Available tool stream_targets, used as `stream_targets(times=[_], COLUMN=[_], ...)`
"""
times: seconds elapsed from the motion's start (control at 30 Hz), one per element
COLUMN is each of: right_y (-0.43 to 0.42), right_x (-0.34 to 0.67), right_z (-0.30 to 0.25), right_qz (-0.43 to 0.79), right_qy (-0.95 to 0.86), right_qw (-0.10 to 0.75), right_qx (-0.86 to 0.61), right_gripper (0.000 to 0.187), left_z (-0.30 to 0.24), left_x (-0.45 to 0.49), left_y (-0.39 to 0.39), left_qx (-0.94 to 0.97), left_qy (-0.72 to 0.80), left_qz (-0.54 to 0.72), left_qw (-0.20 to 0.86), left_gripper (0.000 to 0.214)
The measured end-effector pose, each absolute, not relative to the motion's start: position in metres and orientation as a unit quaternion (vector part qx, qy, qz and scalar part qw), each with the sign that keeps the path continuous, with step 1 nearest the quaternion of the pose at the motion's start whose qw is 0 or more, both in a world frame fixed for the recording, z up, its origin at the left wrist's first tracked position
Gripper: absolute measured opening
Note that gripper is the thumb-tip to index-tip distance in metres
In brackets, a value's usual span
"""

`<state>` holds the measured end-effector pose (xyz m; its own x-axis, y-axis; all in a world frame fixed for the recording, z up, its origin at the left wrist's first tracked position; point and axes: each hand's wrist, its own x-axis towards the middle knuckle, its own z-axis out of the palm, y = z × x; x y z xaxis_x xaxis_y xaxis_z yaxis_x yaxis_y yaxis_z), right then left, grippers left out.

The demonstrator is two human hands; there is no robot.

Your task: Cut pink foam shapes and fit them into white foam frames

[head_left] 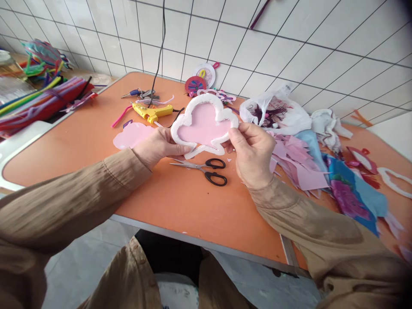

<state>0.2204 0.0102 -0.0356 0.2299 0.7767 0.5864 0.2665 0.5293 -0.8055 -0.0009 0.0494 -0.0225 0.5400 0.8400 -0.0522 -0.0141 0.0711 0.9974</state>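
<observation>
Both hands hold up a white cloud-like foam frame (231,116) with a pink sheet (206,124) filling its middle. My left hand (154,146) grips the lower left edge, thumb on the front. At the right edge, my right hand (252,150) pinches the rim between thumb and fingers. Scissors with black handles (204,166) lie on the orange table just below the frame, blades pointing left. A pink cut-out (131,135) rests beside my left hand, and a yellow glue gun (152,112) lies behind it.
On the right lie pink scraps (299,161), a white plastic bag (280,112) and blue floral fabric (350,193). Colourful pipe cleaners (41,103) are heaped at the left. Round ornaments (199,79) sit by the tiled wall. A black cord (161,51) hangs down to the table.
</observation>
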Motion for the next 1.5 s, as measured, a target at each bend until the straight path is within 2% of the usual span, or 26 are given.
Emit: stream_targets(times=[0.17, 0.4, 0.6, 0.93, 1.17, 1.37, 1.5], right_y=[0.0097, 0.0089, 0.0046, 0.005, 0.0082, 0.0073, 0.0077], right_x=[0.2198, 0.2199, 0.2173, 0.2166, 0.2186, 0.219, 0.2198], right_z=[-0.0356, -0.0357, -0.0325, -0.0332, -0.0361, -0.0355, -0.0354], right_qz=[0.207, 0.191, 0.201, 0.211, 0.201, 0.266, 0.342], right_qy=[-0.583, -0.597, -0.582, -0.577, -0.591, -0.57, -0.549], right_qw=[0.647, 0.641, 0.65, 0.653, 0.649, 0.641, 0.621], right_qx=[-0.446, -0.443, -0.446, -0.443, -0.436, -0.441, -0.443], right_gripper=[0.022, 0.028, 0.017, 0.018, 0.027, 0.032, 0.049], left_z=[-0.0226, -0.0196, -0.02, -0.0212, -0.0199, -0.0173, -0.0189], left_x=[-0.0008, -0.0002, -0.0006, -0.0017, -0.0003, -0.0009, -0.003], left_y=[0.049, 0.0485, 0.0494, 0.0501, 0.0487, 0.048, 0.0507], left_qx=[0.579, 0.548, 0.524, 0.521, 0.52, 0.509, 0.495], left_qy=[0.347, 0.351, 0.349, 0.359, 0.363, 0.369, 0.363], left_qz=[0.325, 0.319, 0.317, 0.316, 0.318, 0.314, 0.312], left_qw=[0.663, 0.689, 0.71, 0.707, 0.705, 0.712, 0.725], left_gripper=[0.032, 0.034, 0.032, 0.034, 0.035, 0.03, 0.025])
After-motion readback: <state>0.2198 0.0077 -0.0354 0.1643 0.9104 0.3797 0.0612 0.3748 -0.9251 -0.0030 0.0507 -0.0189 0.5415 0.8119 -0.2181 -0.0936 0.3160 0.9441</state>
